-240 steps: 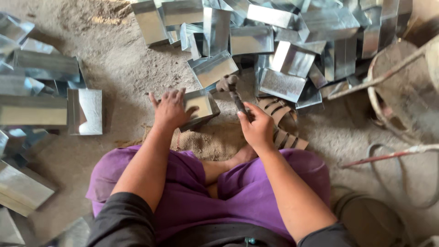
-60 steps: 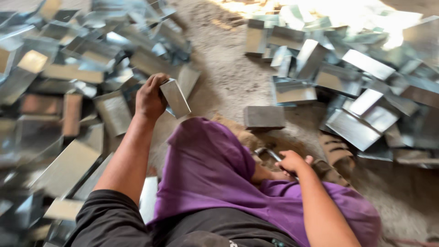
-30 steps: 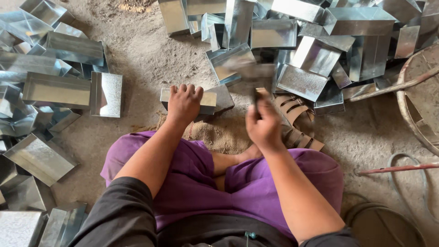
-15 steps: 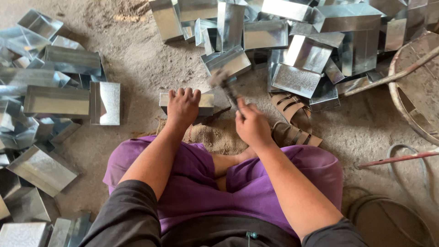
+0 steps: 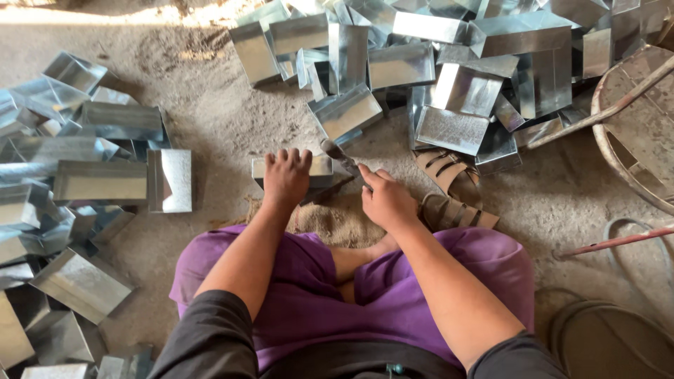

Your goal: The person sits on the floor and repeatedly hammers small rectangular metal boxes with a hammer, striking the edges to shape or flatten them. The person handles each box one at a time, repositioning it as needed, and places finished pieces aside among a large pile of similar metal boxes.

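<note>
Left grip flat on a shiny folded metal box; right grip clamped on a hammer.

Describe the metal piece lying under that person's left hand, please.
The metal piece is a shiny grey box of folded sheet metal, oblong with low walls. It lies flat on the dusty ground, just ahead of a scrap of sacking. The left hand presses down on it, fingers spread over its far edge. The right hand holds a hammer at its right end.
</note>
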